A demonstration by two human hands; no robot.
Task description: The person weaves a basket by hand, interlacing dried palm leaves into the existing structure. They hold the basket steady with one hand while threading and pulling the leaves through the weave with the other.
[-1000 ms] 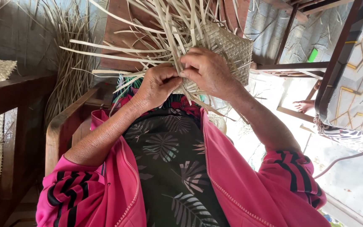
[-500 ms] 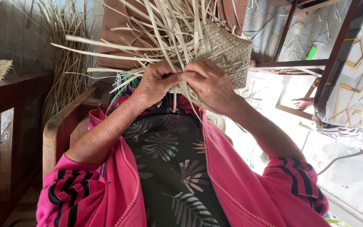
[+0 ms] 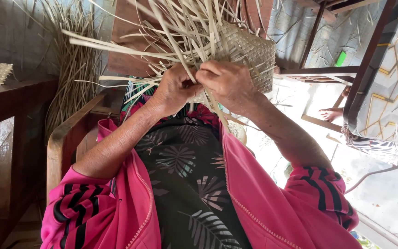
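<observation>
Both hands (image 3: 201,87) on woven basket (image 3: 247,50), strips fanning left.

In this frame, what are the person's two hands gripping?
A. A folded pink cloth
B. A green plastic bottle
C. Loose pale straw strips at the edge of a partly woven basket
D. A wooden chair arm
C: the left hand and right hand pinch pale flat straw strips beside the woven tan basket.

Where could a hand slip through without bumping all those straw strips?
Between the forearms, over the leaf-print lap, it is open. So is the pale floor right of the right hand. Loose strips crowd around the left hand and above the woven basket.
</observation>
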